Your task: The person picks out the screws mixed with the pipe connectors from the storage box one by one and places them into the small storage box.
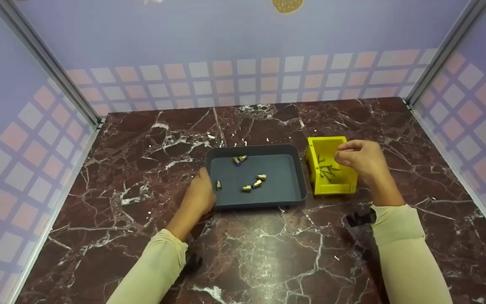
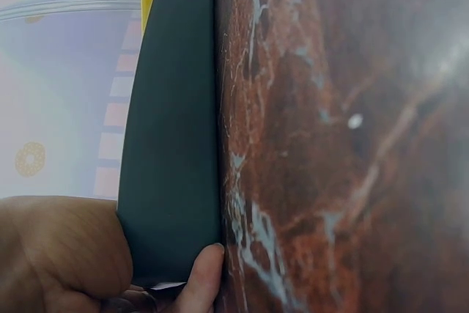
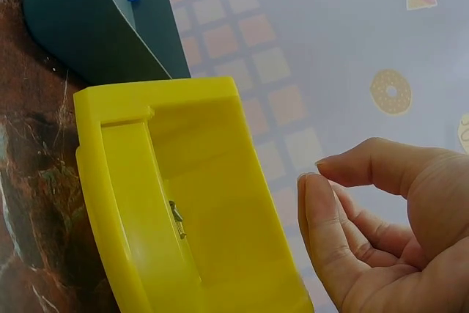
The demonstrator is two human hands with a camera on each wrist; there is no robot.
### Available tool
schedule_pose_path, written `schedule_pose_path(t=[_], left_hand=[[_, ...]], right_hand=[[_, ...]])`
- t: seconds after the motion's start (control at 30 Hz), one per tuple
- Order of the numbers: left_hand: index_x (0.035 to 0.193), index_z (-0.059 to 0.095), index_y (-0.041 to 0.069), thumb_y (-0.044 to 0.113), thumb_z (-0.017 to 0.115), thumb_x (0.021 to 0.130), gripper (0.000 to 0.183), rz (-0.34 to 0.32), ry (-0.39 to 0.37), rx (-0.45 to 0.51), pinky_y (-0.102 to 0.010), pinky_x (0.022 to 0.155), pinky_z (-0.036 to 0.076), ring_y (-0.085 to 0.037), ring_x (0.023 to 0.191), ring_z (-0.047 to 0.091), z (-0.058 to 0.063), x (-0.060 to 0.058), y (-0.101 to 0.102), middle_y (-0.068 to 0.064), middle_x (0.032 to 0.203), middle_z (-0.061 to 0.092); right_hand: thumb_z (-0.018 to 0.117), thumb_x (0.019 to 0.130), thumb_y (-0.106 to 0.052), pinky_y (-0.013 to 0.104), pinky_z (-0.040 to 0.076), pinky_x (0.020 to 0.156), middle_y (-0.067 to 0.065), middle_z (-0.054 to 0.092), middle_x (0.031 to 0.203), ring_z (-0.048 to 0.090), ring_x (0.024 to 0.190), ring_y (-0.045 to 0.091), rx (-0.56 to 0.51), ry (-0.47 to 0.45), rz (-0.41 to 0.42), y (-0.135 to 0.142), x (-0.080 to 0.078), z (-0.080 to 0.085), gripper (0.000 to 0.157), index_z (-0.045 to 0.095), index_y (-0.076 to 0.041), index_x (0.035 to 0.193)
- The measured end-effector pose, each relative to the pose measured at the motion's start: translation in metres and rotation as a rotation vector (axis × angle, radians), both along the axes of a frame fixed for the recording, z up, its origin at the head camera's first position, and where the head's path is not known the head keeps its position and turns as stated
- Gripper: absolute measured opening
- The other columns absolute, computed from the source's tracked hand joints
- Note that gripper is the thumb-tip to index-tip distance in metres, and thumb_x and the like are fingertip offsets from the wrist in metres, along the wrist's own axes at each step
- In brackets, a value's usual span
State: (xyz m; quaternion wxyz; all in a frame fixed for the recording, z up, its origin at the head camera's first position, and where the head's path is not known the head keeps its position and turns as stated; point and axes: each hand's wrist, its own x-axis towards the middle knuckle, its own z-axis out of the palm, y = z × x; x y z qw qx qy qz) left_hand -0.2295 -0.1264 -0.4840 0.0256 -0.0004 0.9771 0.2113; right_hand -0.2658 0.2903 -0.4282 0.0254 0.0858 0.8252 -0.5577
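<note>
My left hand (image 1: 199,192) grips the left end of a dark grey rectangular tray (image 1: 277,171). In the left wrist view, a fingertip (image 2: 207,269) presses low on the tray's near wall. Several brass push-in fittings (image 1: 247,188) with blue collars lie scattered in the tray. My right hand (image 1: 365,159) is raised over the right side of a yellow bin (image 1: 321,145), which has several small screws (image 1: 327,169) inside. Its fingers are curled, with thumb and fingertips brought together; nothing shows between them in the right wrist view.
The bin stands close to the tray's right side on a dark red marbled tabletop (image 1: 264,253). Lilac panels with a pink and white check pattern wall in the back (image 1: 247,38) and both sides. Small white specks dot the tabletop.
</note>
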Motion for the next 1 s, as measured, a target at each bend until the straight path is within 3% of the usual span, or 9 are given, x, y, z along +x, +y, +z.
schedule_pose_path(t=[0.2,0.57,0.73,0.87,1.0], left_hand=[[0.144,0.03,-0.012,-0.004,0.06,0.083,0.068,0.007,-0.029,0.015,-0.055,0.094,0.054,-0.052,0.111,0.064,0.0,0.001,-0.003,-0.037,0.127,0.057],[0.147,0.028,-0.012,-0.004,0.06,0.084,0.071,0.022,-0.056,0.024,-0.054,0.097,0.053,-0.052,0.115,0.063,0.002,0.015,-0.006,-0.038,0.13,0.056],[0.149,0.026,-0.011,-0.003,0.058,0.086,0.071,0.018,-0.049,0.039,-0.055,0.096,0.054,-0.052,0.115,0.062,0.004,0.016,-0.003,-0.037,0.133,0.054],[0.148,0.027,-0.01,-0.006,0.057,0.084,0.071,0.013,-0.06,0.061,-0.051,0.087,0.057,-0.051,0.108,0.066,0.006,0.018,-0.004,-0.038,0.125,0.058],[0.149,0.024,-0.008,0.006,0.059,0.095,0.067,-0.007,-0.158,0.151,-0.043,0.063,0.06,-0.045,0.089,0.071,0.01,0.017,-0.009,-0.04,0.122,0.058]], right_hand=[[0.075,0.087,-0.016,0.023,0.058,0.073,-0.011,0.071,0.082,0.069,0.078,0.008,0.02,-0.003,-0.005,0.0,0.001,0.002,0.037,0.068,0.005,0.116],[0.076,0.087,-0.016,0.019,0.058,0.075,-0.013,0.071,0.082,0.069,0.08,0.007,-0.013,-0.008,0.015,-0.004,0.008,0.013,0.04,0.066,0.005,0.119],[0.076,0.09,-0.014,0.021,0.059,0.077,-0.011,0.072,0.083,0.072,0.079,0.006,-0.085,0.018,0.019,0.0,0.006,0.021,0.034,0.066,0.003,0.117],[0.075,0.091,-0.016,0.025,0.061,0.077,-0.01,0.073,0.085,0.074,0.079,0.007,-0.068,0.052,-0.012,0.003,0.004,0.023,0.03,0.069,0.0,0.115],[0.074,0.093,-0.024,0.025,0.061,0.075,-0.005,0.074,0.093,0.073,0.081,0.008,0.077,0.113,-0.064,0.007,0.0,0.023,0.029,0.071,-0.006,0.115]])
